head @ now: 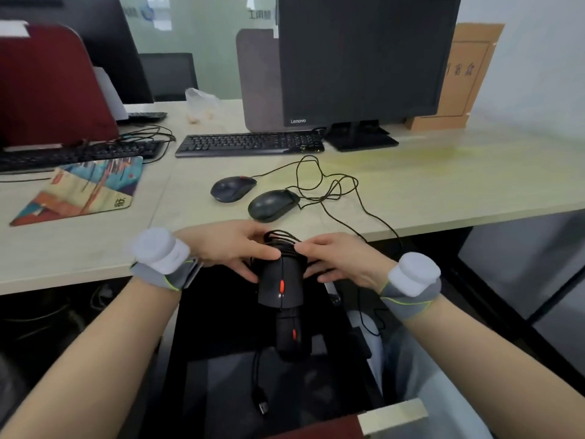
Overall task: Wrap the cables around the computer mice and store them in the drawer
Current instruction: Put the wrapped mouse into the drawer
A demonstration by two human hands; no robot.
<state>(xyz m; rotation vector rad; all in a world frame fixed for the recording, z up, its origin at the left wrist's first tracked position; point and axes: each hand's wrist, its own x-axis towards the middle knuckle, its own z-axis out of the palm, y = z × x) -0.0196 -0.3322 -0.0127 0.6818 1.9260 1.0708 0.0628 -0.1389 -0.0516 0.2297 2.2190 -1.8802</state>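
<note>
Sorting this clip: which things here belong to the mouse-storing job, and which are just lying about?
Job: held mouse, stored mouse, two desk mice, drawer, both hands.
Lying about: keyboard, monitor, mouse pad, cardboard box.

The held computer mouse (pixel 278 286) is black with an orange-red scroll wheel, and black cable (pixel 281 240) is wound on it. A second black mouse (pixel 289 339) below also shows an orange wheel. The bench (pixel 443 191) is pale wood-grain. The mouse pad (pixel 82 190) carries teal, orange, cream and red patches. Both wristbands (pixel 408 304) are grey with lime-green lines.
</note>
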